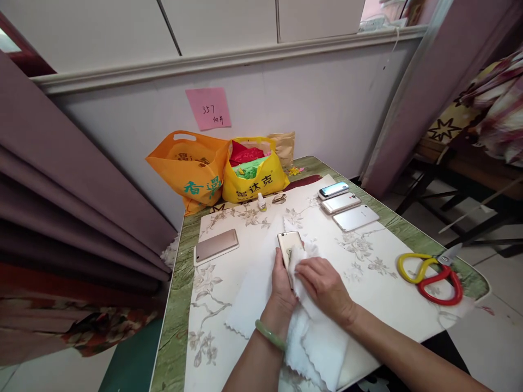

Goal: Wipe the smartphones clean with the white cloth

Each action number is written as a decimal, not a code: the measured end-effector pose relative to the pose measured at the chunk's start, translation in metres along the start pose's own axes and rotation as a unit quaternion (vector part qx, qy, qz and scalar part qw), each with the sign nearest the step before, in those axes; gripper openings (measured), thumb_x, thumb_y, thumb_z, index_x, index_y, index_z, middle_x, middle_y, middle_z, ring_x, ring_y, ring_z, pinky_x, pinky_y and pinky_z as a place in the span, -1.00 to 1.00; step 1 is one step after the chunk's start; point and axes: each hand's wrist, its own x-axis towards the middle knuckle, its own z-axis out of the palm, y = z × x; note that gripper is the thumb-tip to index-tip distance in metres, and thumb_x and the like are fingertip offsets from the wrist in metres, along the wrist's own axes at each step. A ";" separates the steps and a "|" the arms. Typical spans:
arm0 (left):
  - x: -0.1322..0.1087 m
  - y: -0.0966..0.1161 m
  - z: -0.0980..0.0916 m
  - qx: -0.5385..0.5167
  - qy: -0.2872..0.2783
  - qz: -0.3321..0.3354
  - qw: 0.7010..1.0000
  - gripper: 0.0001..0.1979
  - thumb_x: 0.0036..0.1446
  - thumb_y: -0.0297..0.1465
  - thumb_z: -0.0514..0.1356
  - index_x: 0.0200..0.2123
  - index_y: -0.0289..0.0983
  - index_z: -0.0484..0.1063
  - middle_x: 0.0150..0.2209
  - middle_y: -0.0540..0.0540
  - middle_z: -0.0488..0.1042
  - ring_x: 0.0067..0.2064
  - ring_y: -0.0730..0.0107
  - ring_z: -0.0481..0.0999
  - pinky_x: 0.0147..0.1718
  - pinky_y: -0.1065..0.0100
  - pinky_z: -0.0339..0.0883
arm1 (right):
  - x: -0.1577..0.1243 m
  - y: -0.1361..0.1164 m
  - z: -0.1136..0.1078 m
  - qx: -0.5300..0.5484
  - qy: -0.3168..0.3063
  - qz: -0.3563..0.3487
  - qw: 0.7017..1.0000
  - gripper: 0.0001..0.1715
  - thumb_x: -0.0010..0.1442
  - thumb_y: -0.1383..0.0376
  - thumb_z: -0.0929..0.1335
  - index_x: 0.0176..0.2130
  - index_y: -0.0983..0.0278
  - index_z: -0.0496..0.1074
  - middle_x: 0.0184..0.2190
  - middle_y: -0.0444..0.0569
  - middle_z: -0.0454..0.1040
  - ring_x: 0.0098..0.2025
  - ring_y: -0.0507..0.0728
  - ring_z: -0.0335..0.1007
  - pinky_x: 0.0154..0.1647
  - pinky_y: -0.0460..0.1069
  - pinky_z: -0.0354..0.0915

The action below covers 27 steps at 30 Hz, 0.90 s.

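My left hand [283, 280] is closed around a gold smartphone [289, 239], back side up, near the middle of the table. A green bangle [270, 335] circles the left wrist. My right hand [324, 286] pinches a white cloth [322, 348] and presses part of it against the phone's back. The rest of the cloth hangs down over the table's front edge. Cloth and fingers cover the lower part of the phone.
Left lies a rose-gold phone [216, 245]; at right, silver phones [356, 218] sit in a row. Scissors [441, 275] with red and yellow handles rest near the right edge. Orange [196, 169] and yellow [261, 179] bags, and a small white bottle [261, 201], stand at the back.
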 end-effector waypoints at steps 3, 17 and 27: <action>-0.003 0.001 0.000 0.010 0.006 0.016 1.000 -0.61 0.16 -0.18 0.16 -0.14 -0.39 0.52 -0.24 -0.19 0.58 -0.12 0.22 0.56 -0.04 0.28 0.42 | 0.008 -0.006 0.005 0.016 -0.012 -0.052 0.998 -0.78 0.34 0.40 0.24 -0.16 0.27 0.47 -0.19 -0.02 0.54 -0.17 0.11 0.36 -0.11 0.03 0.28; 0.007 0.001 0.000 -0.027 0.011 0.012 1.000 -0.60 0.25 -0.18 0.07 -0.13 -0.37 0.53 -0.19 -0.19 0.60 -0.16 0.24 0.58 0.00 0.25 0.39 | 0.025 0.037 0.004 -0.079 -0.008 0.086 0.993 -0.79 0.32 0.31 0.28 -0.15 0.23 0.52 -0.16 -0.03 0.57 -0.10 0.18 0.39 -0.01 0.10 0.27; 0.000 0.002 -0.006 -0.034 0.013 0.001 0.999 -0.65 0.22 -0.21 0.09 -0.24 -0.38 0.52 -0.31 -0.17 0.56 -0.22 0.32 0.56 -0.09 0.37 0.42 | 0.001 -0.002 0.004 -0.022 -0.065 -0.098 0.993 -0.59 0.33 0.39 0.20 0.10 0.21 0.40 0.07 -0.02 0.48 0.17 0.12 0.31 0.25 0.17 0.14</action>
